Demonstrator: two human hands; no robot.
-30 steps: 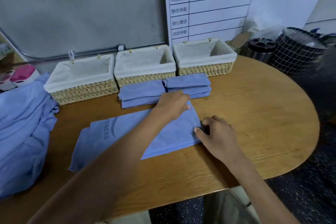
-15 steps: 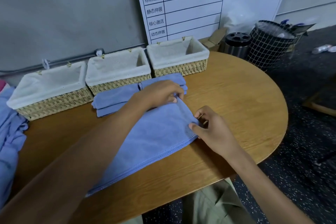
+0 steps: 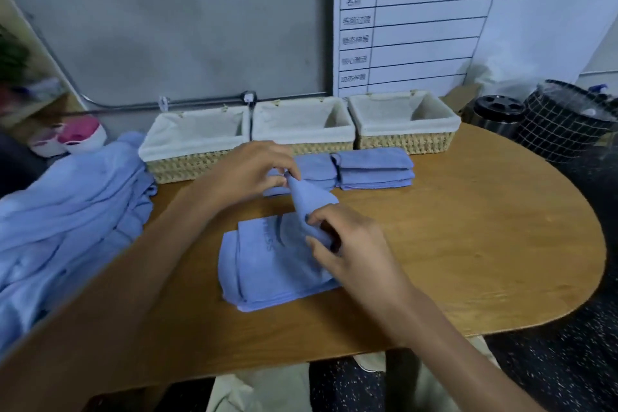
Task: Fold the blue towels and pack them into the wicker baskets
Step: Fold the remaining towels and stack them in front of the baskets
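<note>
The blue towel (image 3: 267,264) lay on the wooden table (image 3: 468,244) in front of the middle wicker basket (image 3: 302,134), its right end lifted into a fold. The left hand (image 3: 247,170) pinched the far corner of that raised flap just before the basket, while the right hand (image 3: 347,244) pinched the near corner. The main risk looked to be uneven travel of the two corners, skewing the fold, or the flap brushing the folded stacks (image 3: 374,169) lying against the basket's front.
</note>
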